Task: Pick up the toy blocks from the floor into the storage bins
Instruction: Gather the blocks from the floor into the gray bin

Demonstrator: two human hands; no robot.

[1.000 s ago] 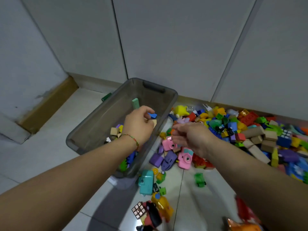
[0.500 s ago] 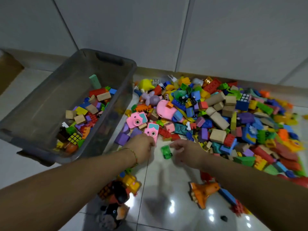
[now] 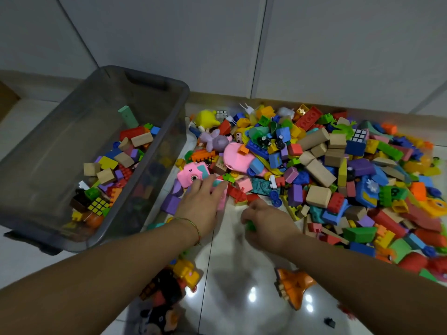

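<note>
A grey see-through storage bin (image 3: 180,122) stands on the floor at the left, with several coloured blocks (image 3: 113,165) inside. A big heap of toy blocks (image 3: 319,165) spreads over the floor at the right. My left hand (image 3: 202,205) lies on a pink toy camera (image 3: 222,201) at the heap's near edge, fingers spread over it. My right hand (image 3: 267,221) is just to its right, low over the floor, with its fingers curled round a small green toy (image 3: 250,225) that is mostly hidden.
A second pink camera (image 3: 193,174) sits just beyond my left hand. An orange toy (image 3: 294,286) lies under my right forearm, with yellow and black toys (image 3: 176,281) under my left. A small black piece (image 3: 330,322) is near the bottom. White cabinet doors (image 3: 217,44) close off the back.
My left hand left the bin and came down onto the pink camera. My right hand dropped to the floor and closed round the green toy. The view swung right.
</note>
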